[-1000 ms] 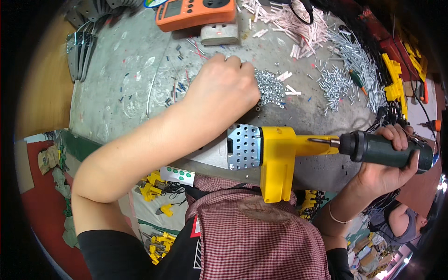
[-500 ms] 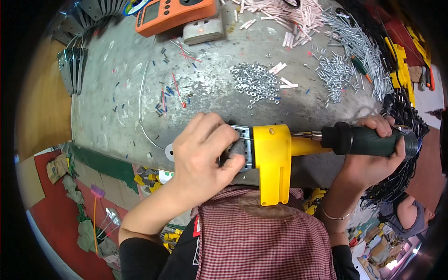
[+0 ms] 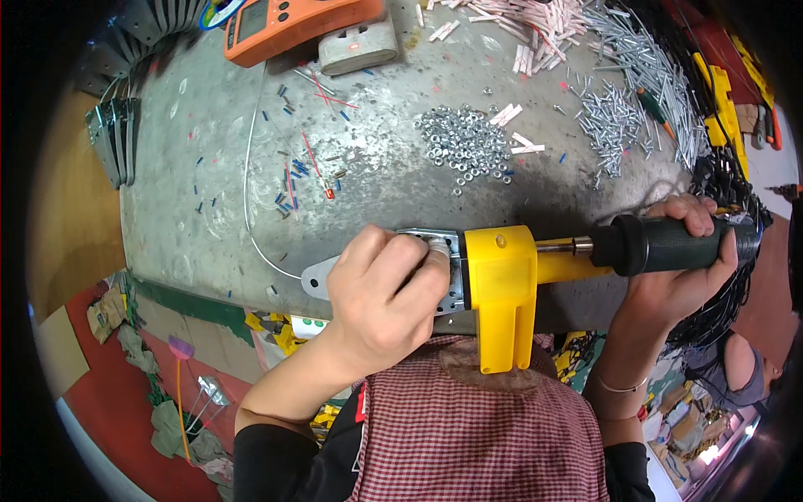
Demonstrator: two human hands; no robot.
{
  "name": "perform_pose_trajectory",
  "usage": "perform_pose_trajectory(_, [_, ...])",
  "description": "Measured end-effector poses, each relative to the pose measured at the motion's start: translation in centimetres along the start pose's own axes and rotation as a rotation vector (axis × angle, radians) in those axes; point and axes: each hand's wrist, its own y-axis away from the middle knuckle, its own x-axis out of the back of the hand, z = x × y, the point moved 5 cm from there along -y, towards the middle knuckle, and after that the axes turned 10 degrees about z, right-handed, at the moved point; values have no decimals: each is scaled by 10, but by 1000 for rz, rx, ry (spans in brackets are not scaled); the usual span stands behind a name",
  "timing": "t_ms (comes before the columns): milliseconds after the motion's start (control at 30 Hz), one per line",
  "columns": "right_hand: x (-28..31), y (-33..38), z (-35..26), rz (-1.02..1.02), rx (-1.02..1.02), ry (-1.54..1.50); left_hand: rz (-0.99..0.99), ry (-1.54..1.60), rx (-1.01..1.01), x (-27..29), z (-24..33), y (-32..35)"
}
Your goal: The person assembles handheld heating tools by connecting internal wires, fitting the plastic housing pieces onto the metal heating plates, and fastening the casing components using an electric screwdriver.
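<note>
Gripping one dark green power driver [image 3: 682,244], the right hand [image 3: 677,272] sits at 3 o'clock from a single yellow plastic housing [image 3: 502,276]. Its fingers are curled round the barrel, and the bit points to 9 o'clock, reaching the housing's right side; whether it sits in a screw cannot be told.

At 9 o'clock, the left hand [image 3: 386,293] is bent nearly closed, back upward, on one perforated metal shell [image 3: 456,293] joined to the housing. A fingertip dips into the shell; the thumb is mostly hidden. One grey tongue with a hole [image 3: 314,281] shows beyond the knuckles. This assembly is at the bench's near edge, above a checked apron [image 3: 477,443]. The left forearm rises from 7 o'clock, the right from 5.

Around the housing on the grey bench [image 3: 192,167]: one heap of nuts [image 3: 464,138], too many to count, between 11 and 12 o'clock, with about four pale sticks [image 3: 525,144] beside it; a larger pile of pale sticks at 12; two heaps of screws, short [image 3: 606,125] at 1 and long [image 3: 673,100] just beyond; one orange meter [image 3: 301,29] and one socket block [image 3: 358,48] at 11; and scattered blue bits [image 3: 299,170] at 10.
</note>
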Motion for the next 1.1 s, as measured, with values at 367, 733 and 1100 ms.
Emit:
perform_pose_trajectory(367, [3, -5, -1, 41, -6, 20, -48, 275, 195, 2, -20, -6])
perform_pose_trajectory(733, [-5, 4, -2, 49, 59, 34, -101, 257, 186, 3, -18, -13])
perform_pose_trajectory(1100, [-9, 33, -35, -101, 172, 134, -415, -696, -480, -35, -30, -79])
